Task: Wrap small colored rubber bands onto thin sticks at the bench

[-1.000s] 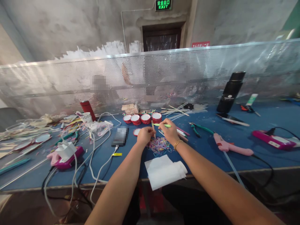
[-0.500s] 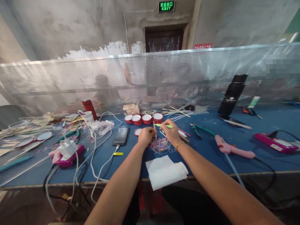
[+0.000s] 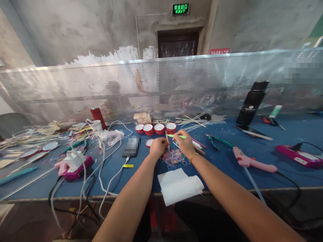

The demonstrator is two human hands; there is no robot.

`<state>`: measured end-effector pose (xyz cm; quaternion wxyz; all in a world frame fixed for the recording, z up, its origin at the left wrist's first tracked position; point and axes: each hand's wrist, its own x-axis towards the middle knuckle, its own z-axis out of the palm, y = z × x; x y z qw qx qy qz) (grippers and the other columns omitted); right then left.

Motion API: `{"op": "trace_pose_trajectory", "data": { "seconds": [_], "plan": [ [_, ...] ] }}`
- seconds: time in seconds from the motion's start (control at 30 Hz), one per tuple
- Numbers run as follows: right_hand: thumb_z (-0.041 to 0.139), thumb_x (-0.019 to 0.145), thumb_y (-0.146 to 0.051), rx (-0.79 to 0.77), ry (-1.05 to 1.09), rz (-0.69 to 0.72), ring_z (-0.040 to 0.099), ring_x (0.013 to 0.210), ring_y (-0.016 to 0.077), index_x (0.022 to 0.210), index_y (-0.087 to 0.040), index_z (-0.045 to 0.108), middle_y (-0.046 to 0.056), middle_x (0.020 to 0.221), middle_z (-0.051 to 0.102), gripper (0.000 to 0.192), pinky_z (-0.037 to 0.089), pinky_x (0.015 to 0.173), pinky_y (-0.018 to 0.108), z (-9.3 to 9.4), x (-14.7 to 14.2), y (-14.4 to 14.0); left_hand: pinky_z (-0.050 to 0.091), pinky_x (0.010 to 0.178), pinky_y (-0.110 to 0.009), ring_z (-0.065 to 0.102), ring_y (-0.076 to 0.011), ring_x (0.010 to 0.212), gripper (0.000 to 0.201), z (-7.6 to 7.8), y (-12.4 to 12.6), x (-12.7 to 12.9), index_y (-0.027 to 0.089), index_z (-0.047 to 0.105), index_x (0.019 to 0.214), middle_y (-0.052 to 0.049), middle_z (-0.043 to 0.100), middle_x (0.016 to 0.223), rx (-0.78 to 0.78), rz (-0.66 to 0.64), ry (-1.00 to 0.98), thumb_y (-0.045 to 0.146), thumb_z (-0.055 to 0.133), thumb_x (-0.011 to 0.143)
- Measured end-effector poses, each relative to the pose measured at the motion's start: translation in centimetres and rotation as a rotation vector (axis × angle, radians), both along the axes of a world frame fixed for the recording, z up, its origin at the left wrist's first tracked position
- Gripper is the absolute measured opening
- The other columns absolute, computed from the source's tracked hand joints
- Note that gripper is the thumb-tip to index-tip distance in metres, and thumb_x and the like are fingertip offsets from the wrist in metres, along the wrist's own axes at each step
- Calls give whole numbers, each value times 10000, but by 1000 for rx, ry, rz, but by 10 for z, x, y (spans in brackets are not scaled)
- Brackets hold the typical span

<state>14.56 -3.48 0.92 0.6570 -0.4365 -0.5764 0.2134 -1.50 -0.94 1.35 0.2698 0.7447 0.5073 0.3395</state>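
The left hand (image 3: 158,147) pinches a thin stick (image 3: 166,133) between both hands, the right hand (image 3: 184,143) gripping a green marker (image 3: 182,137) beside it.

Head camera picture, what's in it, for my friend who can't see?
A person's right hand holds a green pen close to a stick in the left hand. Nearby, colorful loops lie piled on a blue table; behind stand four round, white-topped red pieces.

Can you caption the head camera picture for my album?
Left hand pinching a thin stick, right hand holding a green pen, near colourful loops.
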Motion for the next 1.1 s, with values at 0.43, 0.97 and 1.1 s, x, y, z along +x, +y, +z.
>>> {"op": "trace_pose_trajectory", "data": {
  "seconds": [0.43,0.97,1.1],
  "plan": [
    [599,814,-384,-6,6,-24,589,635,171,717,-243,567,-7,678,676,174,446,636,291,1,0,-1,404,633,-253,615,-147,668,148,-1,1,-1,183,759,786,-14,734,724,5,-12,-17,256,650,855],
    [598,831,-402,10,5,-19,610,647,179,736,-248,566,-2,692,685,184,474,662,304,2,0,-2,402,628,-250,616,-146,661,143,2,-2,0,184,762,793,-13,737,727,-6,-10,-25,253,653,853],
    [601,852,-402,22,-12,24,642,700,191,761,-246,577,4,722,698,182,491,709,316,1,-2,-1,388,612,-248,607,-141,651,147,2,-2,0,179,757,789,-11,734,725,-10,-1,-20,258,651,853]
  ]
}}
